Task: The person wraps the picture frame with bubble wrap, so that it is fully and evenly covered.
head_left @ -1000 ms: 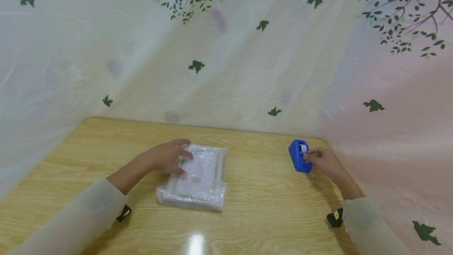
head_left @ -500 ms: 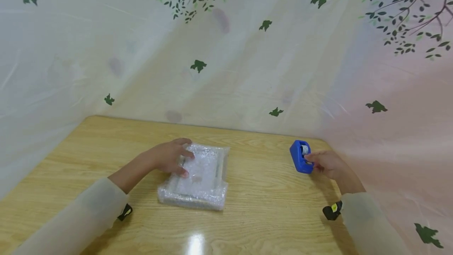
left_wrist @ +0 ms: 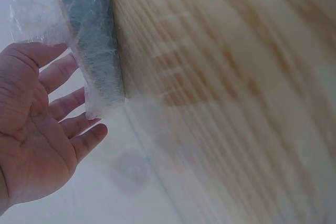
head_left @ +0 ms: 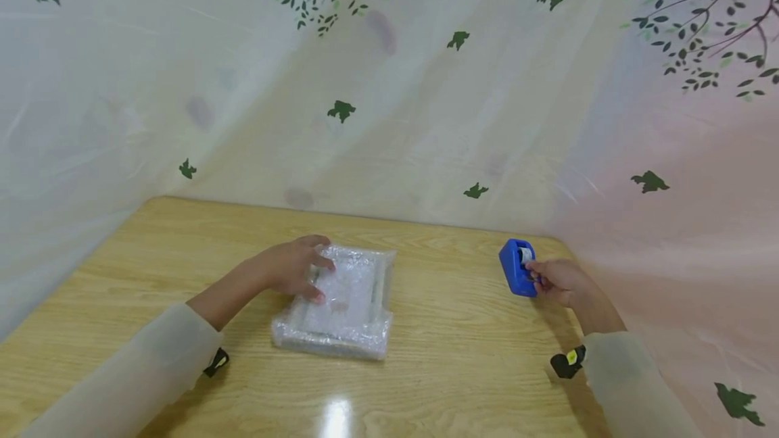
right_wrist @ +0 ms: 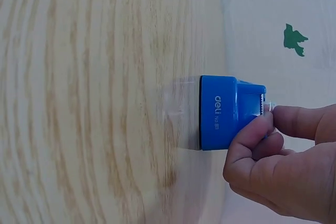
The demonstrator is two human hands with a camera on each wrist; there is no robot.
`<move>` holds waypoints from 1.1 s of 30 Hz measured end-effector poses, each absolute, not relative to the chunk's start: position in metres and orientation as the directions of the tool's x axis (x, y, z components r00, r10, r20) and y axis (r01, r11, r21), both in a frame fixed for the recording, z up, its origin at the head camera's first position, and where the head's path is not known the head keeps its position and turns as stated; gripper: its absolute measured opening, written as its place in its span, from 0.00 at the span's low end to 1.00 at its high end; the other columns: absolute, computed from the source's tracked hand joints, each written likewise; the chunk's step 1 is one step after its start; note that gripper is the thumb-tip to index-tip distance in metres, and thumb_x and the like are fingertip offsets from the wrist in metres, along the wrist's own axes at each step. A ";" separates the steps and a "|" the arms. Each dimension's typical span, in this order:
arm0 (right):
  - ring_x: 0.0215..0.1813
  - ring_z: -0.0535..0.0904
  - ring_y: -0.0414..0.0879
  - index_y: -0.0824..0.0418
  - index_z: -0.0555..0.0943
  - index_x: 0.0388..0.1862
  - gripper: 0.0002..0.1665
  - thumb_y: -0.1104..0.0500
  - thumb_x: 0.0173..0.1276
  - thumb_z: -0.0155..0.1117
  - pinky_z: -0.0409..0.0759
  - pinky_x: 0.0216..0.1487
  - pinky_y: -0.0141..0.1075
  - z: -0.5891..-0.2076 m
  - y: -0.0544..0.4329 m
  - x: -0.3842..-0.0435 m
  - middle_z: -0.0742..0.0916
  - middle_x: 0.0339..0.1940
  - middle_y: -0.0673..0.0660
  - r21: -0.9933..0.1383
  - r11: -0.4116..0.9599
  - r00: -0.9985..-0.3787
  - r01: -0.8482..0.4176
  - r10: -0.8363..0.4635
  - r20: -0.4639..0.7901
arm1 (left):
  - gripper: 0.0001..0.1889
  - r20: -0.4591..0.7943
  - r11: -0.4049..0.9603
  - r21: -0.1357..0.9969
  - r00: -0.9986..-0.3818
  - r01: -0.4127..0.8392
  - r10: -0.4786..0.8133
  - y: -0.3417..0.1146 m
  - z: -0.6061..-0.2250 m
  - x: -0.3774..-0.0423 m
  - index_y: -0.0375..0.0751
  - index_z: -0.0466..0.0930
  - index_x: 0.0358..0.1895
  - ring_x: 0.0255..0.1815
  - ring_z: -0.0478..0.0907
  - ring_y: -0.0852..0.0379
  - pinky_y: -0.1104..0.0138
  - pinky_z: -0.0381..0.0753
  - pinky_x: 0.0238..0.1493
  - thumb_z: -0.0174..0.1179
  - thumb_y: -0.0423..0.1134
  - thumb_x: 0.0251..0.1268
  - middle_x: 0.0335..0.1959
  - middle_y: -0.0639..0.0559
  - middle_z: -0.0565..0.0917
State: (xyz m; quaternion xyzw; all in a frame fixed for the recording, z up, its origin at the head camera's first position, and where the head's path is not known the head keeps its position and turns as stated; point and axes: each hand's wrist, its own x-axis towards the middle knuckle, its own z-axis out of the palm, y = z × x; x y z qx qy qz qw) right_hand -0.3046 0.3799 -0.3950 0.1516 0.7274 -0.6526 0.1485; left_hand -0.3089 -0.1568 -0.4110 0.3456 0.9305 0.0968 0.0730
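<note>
A flat package in clear bubble wrap (head_left: pixel 338 299) lies on the table, with a framed shape showing through the film. My left hand (head_left: pixel 291 269) rests spread on its left edge; in the left wrist view, the fingers (left_wrist: pixel 67 100) sit loosely along the wrapped side. Far to the right stands a blue tape dispenser (head_left: pixel 516 269) with a white-cored roll in it. At its toothed cutter, the thumb and index finger of my right hand (right_wrist: pixel 286 153) pinch the short free end of clear tape (right_wrist: pixel 269 106). The other fingers are curled against the dispenser's front.
The wood-grain table (head_left: pixel 438 330) runs back to a pale curtain (head_left: pixel 389 120) printed with leaves and birds. A black wrist device (head_left: pixel 569 362) hangs under the right sleeve, another under the left.
My right thumb and index finger have closed at the dispenser's cutter end, the right wrist shifting slightly. My left hand and the package have stayed in place.
</note>
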 end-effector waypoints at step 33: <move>0.25 0.67 0.36 0.56 0.84 0.24 0.23 0.64 0.80 0.51 0.72 0.31 0.26 -0.401 0.373 -0.302 0.75 0.21 0.45 -0.939 0.016 -0.935 0.344 0.095 -0.341 | 0.31 -0.070 0.744 0.253 -0.755 0.618 0.652 -0.156 -0.407 -0.307 0.47 0.83 0.63 0.78 0.58 0.33 0.41 0.64 0.73 0.74 0.56 0.58 0.77 0.34 0.63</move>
